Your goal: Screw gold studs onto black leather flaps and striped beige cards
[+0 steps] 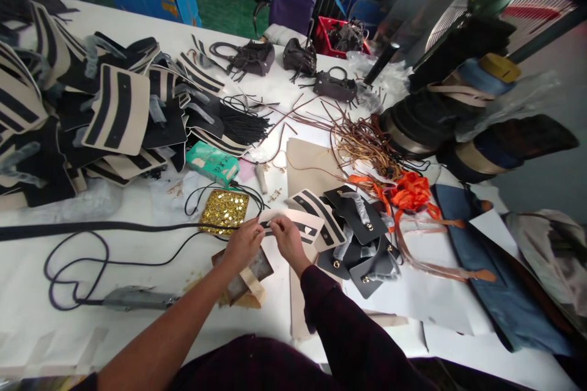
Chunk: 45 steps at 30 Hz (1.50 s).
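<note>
Low over the table's middle, I hold a beige leather panel with black stripes [313, 220] in both hands. My left hand [244, 243] is closed in a pinch at the panel's left end. My right hand [287, 237] is closed on the near edge, just beside the left, its fingertips bent in. Any small part between the fingertips is too small to make out. Beside the left hand sits a container of shiny gold pieces [224, 209]. Below it lies an open brown box [266, 261]. To the right are another striped panel [338, 235] and black flaps with metal fittings [367, 220].
Striped panels [117, 110] pile up at the left, near a green box [211, 163]. A corded grey tool [137, 298] lies front left. Brown cords [362, 140], orange ribbon [410, 191] and a blue bag [486, 275] are at the right. Small dark bags [336, 84] stand behind.
</note>
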Each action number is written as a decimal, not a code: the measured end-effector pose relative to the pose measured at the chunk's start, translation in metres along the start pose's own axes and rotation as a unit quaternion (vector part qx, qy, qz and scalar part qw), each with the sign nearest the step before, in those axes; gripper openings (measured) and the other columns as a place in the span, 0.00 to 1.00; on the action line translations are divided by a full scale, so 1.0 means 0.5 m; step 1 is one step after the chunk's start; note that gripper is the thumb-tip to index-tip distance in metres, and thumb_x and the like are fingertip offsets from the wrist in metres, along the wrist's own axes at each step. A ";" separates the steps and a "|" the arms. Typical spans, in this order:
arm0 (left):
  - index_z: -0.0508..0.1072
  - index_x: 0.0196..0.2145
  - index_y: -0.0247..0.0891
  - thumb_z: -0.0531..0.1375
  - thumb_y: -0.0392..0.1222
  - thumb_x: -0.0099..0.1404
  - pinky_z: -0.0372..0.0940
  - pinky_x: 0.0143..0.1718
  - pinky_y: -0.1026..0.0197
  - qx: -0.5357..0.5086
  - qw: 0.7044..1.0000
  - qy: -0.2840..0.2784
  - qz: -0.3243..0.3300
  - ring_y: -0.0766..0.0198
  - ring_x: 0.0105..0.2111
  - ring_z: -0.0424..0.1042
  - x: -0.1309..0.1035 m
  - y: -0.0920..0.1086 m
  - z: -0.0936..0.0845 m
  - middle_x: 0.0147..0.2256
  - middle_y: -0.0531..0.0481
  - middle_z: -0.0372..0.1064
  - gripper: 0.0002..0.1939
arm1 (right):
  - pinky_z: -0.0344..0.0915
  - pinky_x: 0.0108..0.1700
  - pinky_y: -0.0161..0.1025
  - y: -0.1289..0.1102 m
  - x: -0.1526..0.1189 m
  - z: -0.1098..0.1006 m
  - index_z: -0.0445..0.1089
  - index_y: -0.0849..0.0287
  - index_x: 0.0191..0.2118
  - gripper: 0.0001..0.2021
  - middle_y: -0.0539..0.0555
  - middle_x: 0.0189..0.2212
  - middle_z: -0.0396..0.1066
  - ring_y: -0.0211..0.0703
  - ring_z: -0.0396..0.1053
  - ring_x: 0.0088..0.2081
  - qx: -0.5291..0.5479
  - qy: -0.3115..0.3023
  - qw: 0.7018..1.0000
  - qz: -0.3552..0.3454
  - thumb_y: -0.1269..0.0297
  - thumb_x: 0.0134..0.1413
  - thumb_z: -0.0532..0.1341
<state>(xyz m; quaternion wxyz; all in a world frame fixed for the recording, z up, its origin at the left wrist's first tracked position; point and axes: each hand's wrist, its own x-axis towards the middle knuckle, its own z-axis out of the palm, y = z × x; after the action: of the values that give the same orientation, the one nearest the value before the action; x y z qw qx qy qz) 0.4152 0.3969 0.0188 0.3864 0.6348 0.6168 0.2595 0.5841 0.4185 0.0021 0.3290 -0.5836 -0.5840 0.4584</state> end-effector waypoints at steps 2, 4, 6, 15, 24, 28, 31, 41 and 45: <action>0.75 0.32 0.41 0.57 0.41 0.66 0.66 0.50 0.55 -0.012 1.000 -0.003 -0.015 0.55 0.42 0.75 0.002 0.002 -0.001 0.37 0.47 0.77 0.07 | 0.63 0.41 0.38 0.002 0.001 0.001 0.69 0.56 0.31 0.10 0.50 0.31 0.71 0.43 0.68 0.36 -0.006 0.004 1.000 0.006 0.58 0.62 0.58; 0.76 0.33 0.41 0.57 0.42 0.66 0.66 0.45 0.57 -0.028 0.999 0.001 -0.031 0.57 0.38 0.74 0.001 0.004 -0.001 0.34 0.49 0.76 0.08 | 0.63 0.40 0.38 0.003 -0.001 0.003 0.69 0.56 0.31 0.11 0.50 0.30 0.71 0.43 0.67 0.35 -0.007 0.007 1.000 0.015 0.58 0.62 0.58; 0.76 0.34 0.41 0.57 0.44 0.65 0.66 0.43 0.58 -0.047 0.998 0.008 -0.048 0.58 0.37 0.74 0.000 0.004 -0.001 0.34 0.49 0.77 0.09 | 0.63 0.39 0.37 0.004 -0.005 0.007 0.70 0.56 0.31 0.11 0.50 0.29 0.71 0.43 0.68 0.34 -0.003 0.006 1.000 0.029 0.58 0.62 0.58; 0.77 0.33 0.39 0.58 0.51 0.64 0.67 0.37 0.60 -0.130 0.983 0.032 -0.122 0.58 0.33 0.74 -0.010 -0.003 0.012 0.32 0.51 0.77 0.14 | 0.62 0.34 0.37 -0.008 -0.024 0.023 0.72 0.56 0.30 0.12 0.48 0.25 0.72 0.42 0.68 0.29 0.010 0.006 0.996 0.087 0.57 0.60 0.58; 0.77 0.32 0.39 0.60 0.52 0.62 0.67 0.38 0.59 -0.149 0.978 0.036 -0.142 0.58 0.34 0.73 -0.030 0.001 0.012 0.31 0.51 0.76 0.13 | 0.58 0.30 0.37 -0.015 -0.027 0.031 0.76 0.54 0.30 0.09 0.50 0.27 0.77 0.43 0.72 0.29 -0.099 0.028 0.983 0.150 0.56 0.56 0.64; 0.76 0.31 0.39 0.61 0.53 0.61 0.66 0.36 0.60 -0.153 0.974 0.042 -0.162 0.59 0.31 0.72 -0.039 -0.002 0.011 0.29 0.52 0.75 0.14 | 0.60 0.30 0.36 0.000 -0.020 0.025 0.74 0.55 0.34 0.14 0.50 0.27 0.76 0.43 0.72 0.29 -0.084 0.048 0.980 0.176 0.52 0.46 0.71; 0.76 0.32 0.39 0.61 0.54 0.61 0.67 0.37 0.59 -0.155 0.972 0.041 -0.170 0.59 0.31 0.72 -0.047 -0.004 0.008 0.29 0.52 0.75 0.16 | 0.60 0.28 0.35 0.010 -0.021 0.020 0.72 0.57 0.30 0.17 0.49 0.24 0.73 0.41 0.70 0.26 -0.035 0.026 0.982 0.182 0.49 0.43 0.72; 0.79 0.32 0.41 0.63 0.52 0.61 0.67 0.44 0.58 -0.135 0.984 -0.058 -0.100 0.56 0.37 0.75 -0.115 0.029 -0.052 0.34 0.51 0.78 0.12 | 0.63 0.57 0.51 -0.048 -0.119 -0.078 0.73 0.53 0.56 0.23 0.62 0.55 0.72 0.58 0.68 0.55 -0.192 0.064 0.976 -0.082 0.60 0.53 0.68; 0.79 0.32 0.42 0.61 0.52 0.64 0.67 0.46 0.57 -0.103 0.986 -0.117 -0.058 0.56 0.38 0.76 -0.141 0.042 -0.063 0.34 0.51 0.78 0.12 | 0.65 0.47 0.46 -0.049 -0.141 -0.119 0.78 0.52 0.43 0.10 0.57 0.41 0.78 0.54 0.73 0.44 -0.208 -0.101 0.970 -0.070 0.64 0.54 0.67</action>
<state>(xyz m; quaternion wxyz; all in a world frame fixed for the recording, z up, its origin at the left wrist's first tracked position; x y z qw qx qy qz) 0.3949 0.3341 0.0640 0.5334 0.5806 0.5734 0.2225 0.6367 0.3606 0.0567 0.1709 -0.5474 -0.7363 0.3591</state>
